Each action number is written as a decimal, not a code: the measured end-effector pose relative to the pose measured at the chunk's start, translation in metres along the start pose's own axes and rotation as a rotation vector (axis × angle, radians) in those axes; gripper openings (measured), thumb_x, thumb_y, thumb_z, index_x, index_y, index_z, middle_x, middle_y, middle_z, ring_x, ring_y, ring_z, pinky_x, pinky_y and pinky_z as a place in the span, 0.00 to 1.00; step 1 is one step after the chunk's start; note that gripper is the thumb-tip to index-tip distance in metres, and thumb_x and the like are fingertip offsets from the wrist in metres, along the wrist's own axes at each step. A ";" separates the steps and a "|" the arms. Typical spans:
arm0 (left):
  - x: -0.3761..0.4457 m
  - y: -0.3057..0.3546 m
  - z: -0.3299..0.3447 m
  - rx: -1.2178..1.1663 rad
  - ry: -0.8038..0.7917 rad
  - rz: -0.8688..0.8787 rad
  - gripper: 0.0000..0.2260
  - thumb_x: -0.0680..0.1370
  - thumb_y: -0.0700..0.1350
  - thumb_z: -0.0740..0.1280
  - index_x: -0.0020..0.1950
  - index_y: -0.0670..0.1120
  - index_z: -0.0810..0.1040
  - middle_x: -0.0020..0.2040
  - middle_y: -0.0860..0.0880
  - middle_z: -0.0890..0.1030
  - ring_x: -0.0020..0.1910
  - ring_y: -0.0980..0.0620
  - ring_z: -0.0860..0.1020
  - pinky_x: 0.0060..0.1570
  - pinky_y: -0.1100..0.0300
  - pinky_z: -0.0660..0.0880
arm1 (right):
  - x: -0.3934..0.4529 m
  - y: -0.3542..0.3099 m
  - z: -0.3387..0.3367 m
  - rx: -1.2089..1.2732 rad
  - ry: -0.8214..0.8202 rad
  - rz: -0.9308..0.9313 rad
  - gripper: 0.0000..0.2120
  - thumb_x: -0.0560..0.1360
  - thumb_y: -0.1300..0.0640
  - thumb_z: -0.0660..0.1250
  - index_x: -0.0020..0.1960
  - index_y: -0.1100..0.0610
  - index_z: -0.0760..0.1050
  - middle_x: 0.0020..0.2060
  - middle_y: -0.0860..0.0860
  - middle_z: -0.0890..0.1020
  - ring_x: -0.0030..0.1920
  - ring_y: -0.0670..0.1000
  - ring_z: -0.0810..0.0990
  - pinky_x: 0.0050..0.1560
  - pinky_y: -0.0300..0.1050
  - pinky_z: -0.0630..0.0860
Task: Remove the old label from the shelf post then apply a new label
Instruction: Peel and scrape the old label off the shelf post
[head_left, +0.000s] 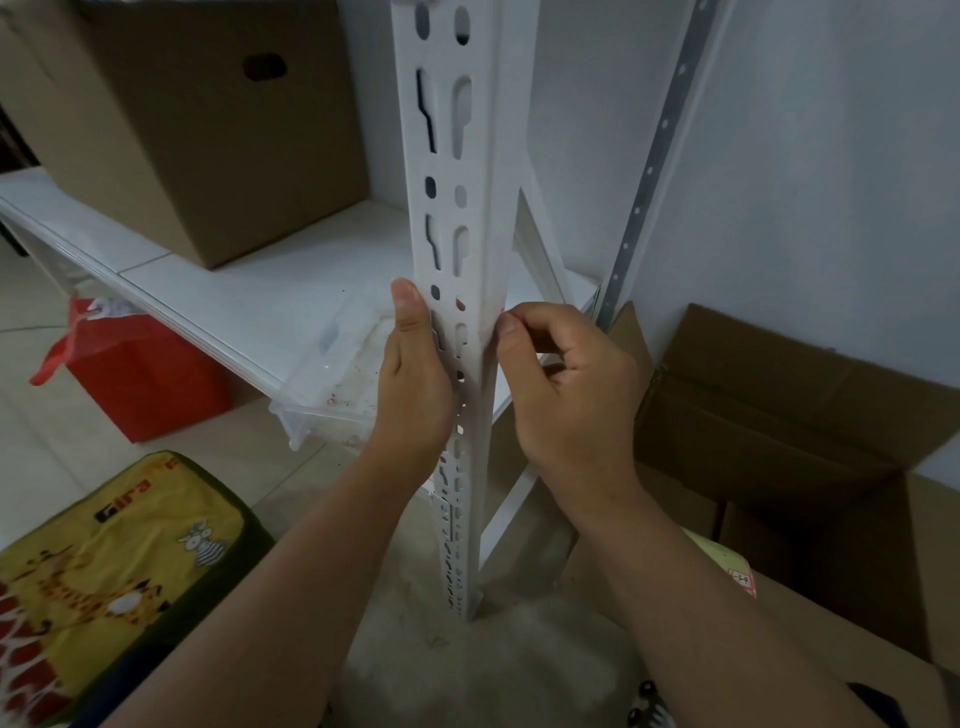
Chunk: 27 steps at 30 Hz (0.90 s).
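Observation:
A white slotted shelf post (457, 171) runs upright through the middle of the head view. My left hand (413, 384) grips its left face at shelf height, thumb pointing up along the metal. My right hand (566, 379) is curled against the post's right edge, thumb and forefinger pinched at the corner. A tiny red sliver of the label (502, 310) shows just above those fingertips; the rest of the label is hidden behind my fingers and the post's far side.
A white shelf board (249, 291) carries a large cardboard box (208, 119) and a clear plastic tray (343, 384). On the floor stand a red bag (140, 374) and a yellow giraffe-print bag (109, 566) at left, and open cardboard boxes (779, 415) at right.

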<state>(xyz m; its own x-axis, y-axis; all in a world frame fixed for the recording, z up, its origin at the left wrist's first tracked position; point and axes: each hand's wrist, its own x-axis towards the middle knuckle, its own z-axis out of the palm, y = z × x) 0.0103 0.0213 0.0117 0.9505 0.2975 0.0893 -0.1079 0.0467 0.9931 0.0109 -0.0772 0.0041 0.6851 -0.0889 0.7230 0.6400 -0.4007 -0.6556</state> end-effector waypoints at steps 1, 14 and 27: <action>0.000 0.000 0.000 0.002 -0.001 -0.004 0.21 0.81 0.61 0.44 0.45 0.60 0.75 0.31 0.68 0.80 0.33 0.73 0.78 0.31 0.77 0.71 | 0.000 0.000 0.000 0.015 -0.002 0.010 0.05 0.77 0.60 0.66 0.47 0.58 0.81 0.39 0.40 0.77 0.41 0.34 0.77 0.42 0.24 0.73; 0.000 0.000 -0.004 0.015 -0.033 0.017 0.20 0.82 0.59 0.43 0.44 0.60 0.74 0.31 0.68 0.80 0.35 0.74 0.78 0.31 0.80 0.70 | -0.001 0.002 -0.004 0.090 -0.102 0.078 0.05 0.78 0.57 0.65 0.50 0.48 0.77 0.42 0.35 0.78 0.46 0.41 0.80 0.43 0.32 0.78; -0.001 0.001 -0.001 0.002 -0.029 0.016 0.20 0.82 0.58 0.43 0.43 0.59 0.73 0.29 0.69 0.79 0.33 0.74 0.77 0.29 0.80 0.69 | -0.001 0.009 -0.001 -0.087 0.012 -0.012 0.06 0.76 0.60 0.66 0.48 0.59 0.82 0.39 0.44 0.81 0.37 0.37 0.77 0.43 0.25 0.74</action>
<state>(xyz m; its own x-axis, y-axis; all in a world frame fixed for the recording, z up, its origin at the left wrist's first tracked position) 0.0088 0.0222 0.0126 0.9568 0.2703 0.1070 -0.1223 0.0403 0.9917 0.0154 -0.0818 -0.0022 0.6731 -0.0949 0.7335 0.6148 -0.4794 -0.6262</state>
